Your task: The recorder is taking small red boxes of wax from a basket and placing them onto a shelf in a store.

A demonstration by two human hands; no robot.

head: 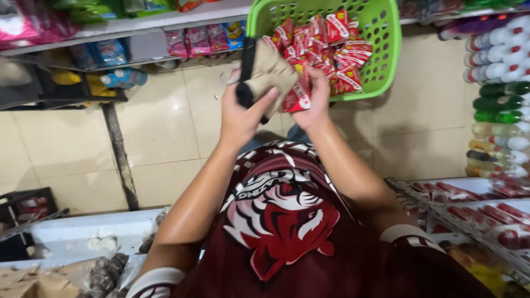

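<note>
1. Basket (381, 60): bright green, perforated walls.
2. Packets (331, 49) inside: red with white markings.
3. Folded cloth (270, 74): tan, black edge.
4. Shirt (287, 232): maroon, red-and-white tiger print, white-striped sleeve trim.
5. Floor tiles (160, 127): cream.
6. Bottles (499, 99): green and white.

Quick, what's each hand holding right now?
Left hand: closed on a tan cloth with a black edge.
Right hand: closed on a red packet.

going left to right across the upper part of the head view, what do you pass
Blue packets on the low shelf → pink packets → left hand holding a tan and black folded thing → right hand on a red packet → green basket → lying bottles.
</note>
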